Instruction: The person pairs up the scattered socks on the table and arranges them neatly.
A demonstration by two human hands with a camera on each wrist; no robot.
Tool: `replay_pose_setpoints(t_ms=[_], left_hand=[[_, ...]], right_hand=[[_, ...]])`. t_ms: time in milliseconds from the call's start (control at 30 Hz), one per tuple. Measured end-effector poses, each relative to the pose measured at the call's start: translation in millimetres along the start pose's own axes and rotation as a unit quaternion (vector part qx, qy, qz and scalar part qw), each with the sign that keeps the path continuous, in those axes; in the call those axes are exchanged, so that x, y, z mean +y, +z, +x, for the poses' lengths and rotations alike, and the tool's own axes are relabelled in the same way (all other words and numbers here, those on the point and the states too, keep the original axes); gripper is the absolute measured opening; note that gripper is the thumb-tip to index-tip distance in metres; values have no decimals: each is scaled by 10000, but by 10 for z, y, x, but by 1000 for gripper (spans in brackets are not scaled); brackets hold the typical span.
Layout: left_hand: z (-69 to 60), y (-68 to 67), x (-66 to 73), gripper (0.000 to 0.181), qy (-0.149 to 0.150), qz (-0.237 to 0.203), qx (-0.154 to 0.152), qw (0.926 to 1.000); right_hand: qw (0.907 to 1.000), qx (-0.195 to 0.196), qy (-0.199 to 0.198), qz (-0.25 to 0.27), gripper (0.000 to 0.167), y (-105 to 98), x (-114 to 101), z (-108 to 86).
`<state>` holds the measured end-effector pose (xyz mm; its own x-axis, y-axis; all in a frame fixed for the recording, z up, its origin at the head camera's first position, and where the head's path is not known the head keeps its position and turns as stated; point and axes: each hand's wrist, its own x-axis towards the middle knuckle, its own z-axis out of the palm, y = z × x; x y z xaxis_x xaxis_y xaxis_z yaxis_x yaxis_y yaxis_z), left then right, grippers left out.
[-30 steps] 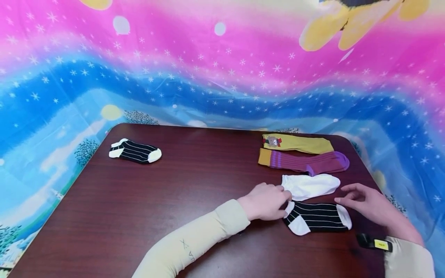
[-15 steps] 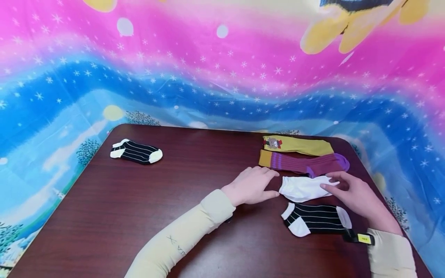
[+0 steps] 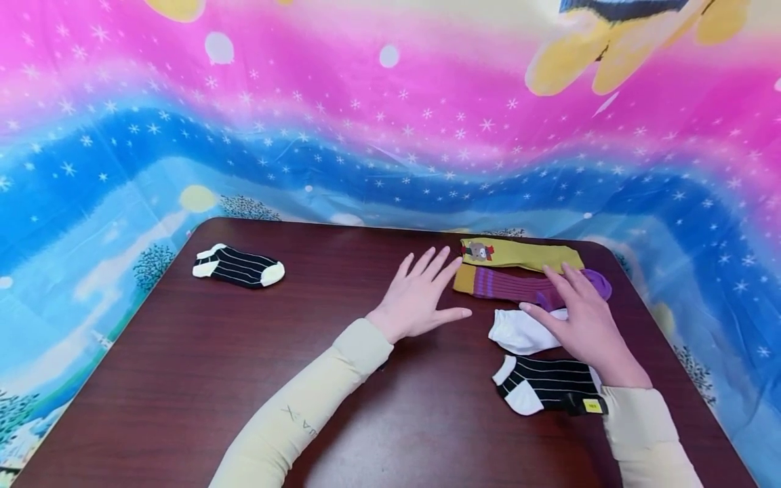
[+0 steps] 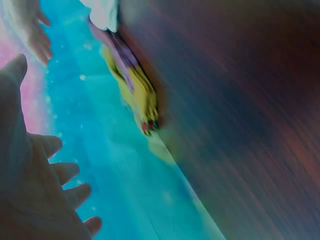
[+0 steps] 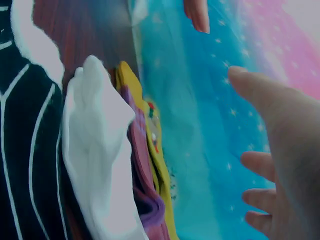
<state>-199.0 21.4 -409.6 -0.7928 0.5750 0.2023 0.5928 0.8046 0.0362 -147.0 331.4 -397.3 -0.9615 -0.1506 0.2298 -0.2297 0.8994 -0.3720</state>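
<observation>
Both hands hover over the table with fingers spread and nothing held. The left hand (image 3: 417, 298) is just left of a column of socks. My right hand (image 3: 582, 322) is above the column's right side, hiding part of the white sock (image 3: 521, 331) and of the purple sock (image 3: 512, 286). At the back of the column lies a mustard sock (image 3: 525, 255) with a bear face by its cuff. Nearest me is a black striped sock (image 3: 552, 383) with white cuff and heel; the right wrist strap covers part of it. The right wrist view shows the white sock (image 5: 97, 145) close up.
A matching black striped sock (image 3: 239, 266) lies alone at the table's back left. The dark wooden table (image 3: 305, 325) has rounded back corners. A colourful printed cloth (image 3: 342, 135) hangs behind it and along its sides.
My left hand has let go of the near striped sock's cuff and moved up and left, fingers spreading. The right hand has moved left and away from me, over the white sock.
</observation>
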Motion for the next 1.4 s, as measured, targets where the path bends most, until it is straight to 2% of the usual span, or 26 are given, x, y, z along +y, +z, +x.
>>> replay_pose_setpoints(t_ms=[167, 533, 833, 1000, 1400], left_hand=[[12, 4, -192, 97, -248, 105, 73, 9996], [-26, 53, -622, 104, -920, -205, -72, 9955], [-79, 21, -766, 106, -1205, -251, -224, 9921], [-124, -4, -846, 106, -1308, -276, -226, 9908], [-275, -86, -1172, 106, -1575, -247, -352, 9866]], right_hand=[[9989, 233, -241, -338, 90, 84, -67, 108], [9961, -82, -265, -835, 92, 263, -246, 373], [9955, -347, -57, -881, 98, 443, -404, 556], [9956, -381, -88, -852, 98, 495, -480, 637], [9970, -442, -110, -625, 101, 597, -687, 781]])
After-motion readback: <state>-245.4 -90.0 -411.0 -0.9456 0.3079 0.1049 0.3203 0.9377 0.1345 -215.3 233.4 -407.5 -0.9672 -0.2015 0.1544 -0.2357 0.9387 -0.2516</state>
